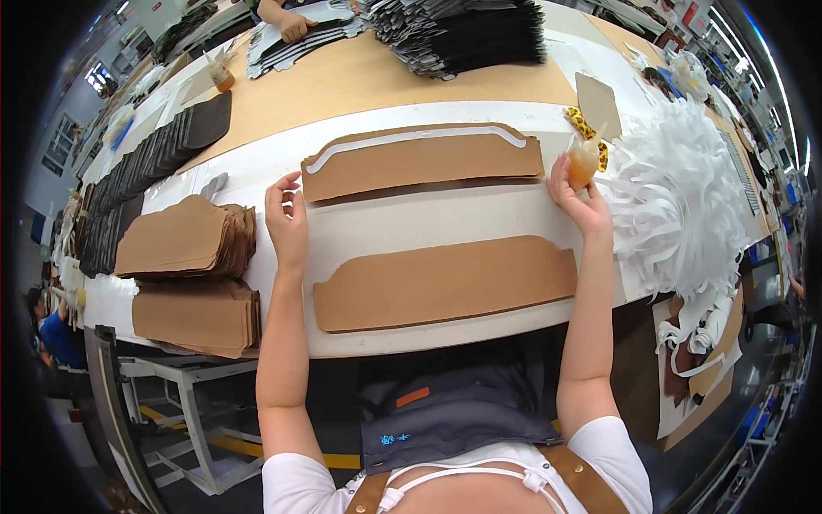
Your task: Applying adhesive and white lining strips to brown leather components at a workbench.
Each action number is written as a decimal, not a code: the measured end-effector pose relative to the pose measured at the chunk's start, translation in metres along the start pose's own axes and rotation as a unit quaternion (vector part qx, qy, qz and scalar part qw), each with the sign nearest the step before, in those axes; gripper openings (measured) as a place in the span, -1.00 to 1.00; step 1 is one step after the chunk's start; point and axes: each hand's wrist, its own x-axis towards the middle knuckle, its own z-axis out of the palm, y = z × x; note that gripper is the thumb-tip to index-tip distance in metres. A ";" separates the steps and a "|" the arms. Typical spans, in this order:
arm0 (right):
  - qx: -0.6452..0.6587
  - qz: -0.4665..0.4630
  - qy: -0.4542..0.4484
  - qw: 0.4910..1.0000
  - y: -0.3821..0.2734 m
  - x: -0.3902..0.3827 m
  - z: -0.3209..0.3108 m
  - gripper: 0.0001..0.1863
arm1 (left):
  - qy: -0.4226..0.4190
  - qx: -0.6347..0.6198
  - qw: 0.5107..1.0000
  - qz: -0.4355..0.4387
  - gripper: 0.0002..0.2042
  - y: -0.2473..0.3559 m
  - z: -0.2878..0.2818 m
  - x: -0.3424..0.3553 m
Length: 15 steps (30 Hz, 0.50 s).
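Observation:
On the white tabletop in front of me lie two shaped brown panels. The far panel (419, 167) carries a white strip (411, 137) along its curved upper edge, and the near panel (445, 283) is bare. My left hand (287, 214) hovers by the left end of the far panel, fingers loosely bent and apart, with nothing seen in them. In my right hand (582, 201) is a small squeeze bottle (583, 163) of amber liquid, its pale nozzle pointing up. That hand is beside the far panel's right end.
Stacked brown panels (184, 244) sit at the left, below a row of dark pieces (163, 150). A heap of white strips (681, 193) fills the right side. Yellow-and-black spotted scissors handles (580, 124) lie nearby. Across the table, another person's hand (295, 27) rests on layered sheets.

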 end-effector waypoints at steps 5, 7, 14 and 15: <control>-0.185 -0.107 -0.098 0.972 0.024 -0.023 -0.009 -0.46 | 0.015 -0.001 1.000 0.008 -0.71 -0.008 -0.008 0.000; -0.341 -0.266 -0.145 0.890 0.038 -0.048 -0.017 -0.62 | 0.030 0.018 0.999 0.020 -0.71 -0.009 -0.008 -0.001; -0.653 -0.438 -0.211 0.580 0.008 -0.134 -0.039 -0.50 | 0.009 -0.005 1.000 0.008 -0.74 -0.005 -0.008 0.000; -0.671 -0.448 -0.194 0.558 0.003 -0.144 -0.043 -0.44 | 0.004 0.003 1.000 0.012 -0.74 -0.005 -0.009 0.001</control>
